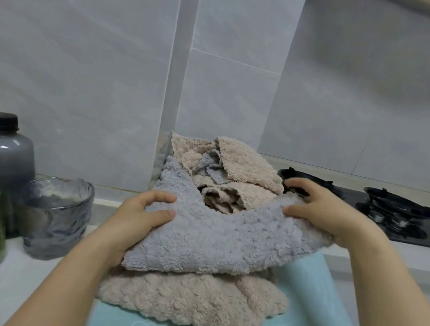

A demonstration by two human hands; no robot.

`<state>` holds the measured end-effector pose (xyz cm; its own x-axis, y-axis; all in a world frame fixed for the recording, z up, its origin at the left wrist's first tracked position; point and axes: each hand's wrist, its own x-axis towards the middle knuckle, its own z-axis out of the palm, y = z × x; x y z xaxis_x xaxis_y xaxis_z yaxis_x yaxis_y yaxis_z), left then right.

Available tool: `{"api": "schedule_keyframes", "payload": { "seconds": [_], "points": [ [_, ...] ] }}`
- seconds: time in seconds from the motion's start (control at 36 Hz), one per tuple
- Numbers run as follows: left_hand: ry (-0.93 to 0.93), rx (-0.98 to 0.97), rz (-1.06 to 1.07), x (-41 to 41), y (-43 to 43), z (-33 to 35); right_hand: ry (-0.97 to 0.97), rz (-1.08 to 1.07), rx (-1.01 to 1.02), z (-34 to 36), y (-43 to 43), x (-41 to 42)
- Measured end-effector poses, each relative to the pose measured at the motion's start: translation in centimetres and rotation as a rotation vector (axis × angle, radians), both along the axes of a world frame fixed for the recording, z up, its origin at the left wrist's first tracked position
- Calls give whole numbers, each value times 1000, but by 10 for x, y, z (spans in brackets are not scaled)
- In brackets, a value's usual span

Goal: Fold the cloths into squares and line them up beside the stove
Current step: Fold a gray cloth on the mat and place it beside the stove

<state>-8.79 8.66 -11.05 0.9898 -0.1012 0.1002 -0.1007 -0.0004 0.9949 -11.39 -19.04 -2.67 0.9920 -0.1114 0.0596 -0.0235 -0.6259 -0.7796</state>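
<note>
I see the grey cloth (215, 234) lying on top of the heap of beige cloths (190, 299) on the blue mat (304, 325), just left of the stove (393, 213). Its long axis runs side to side between the hands. The left hand (141, 216) grips its left end with curled fingers, and the right hand (322, 210) clutches the right end, nearer the stove. I judge a straight lift would free it.

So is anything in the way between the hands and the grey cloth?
No, nothing. The left hand and the right hand each grip an end of the grey cloth, which lies atop the beige cloths.
</note>
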Motion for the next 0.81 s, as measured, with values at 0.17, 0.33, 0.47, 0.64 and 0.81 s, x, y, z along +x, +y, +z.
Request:
{"api": "schedule_keyframes", "payload": {
  "seconds": [0.17, 0.33, 0.47, 0.64, 0.81],
  "points": [
    [-16, -28, -73, -2, 0, 2, -14, 100, -232, 35, 50, 11],
    [45, -80, -56, 2, -1, 5, -90, 173, -77, 33, 101, 23],
    [146, -176, -31, 14, 3, 4, -87, 240, 172, 4, 134, 27],
    [256, -315, -148, 13, 7, 0, -6, 330, 715, -5, 138, 15],
    [161, -156, 0, 10, 0, 4, -208, 36, 480, -30, 109, 10]
  ]
}}
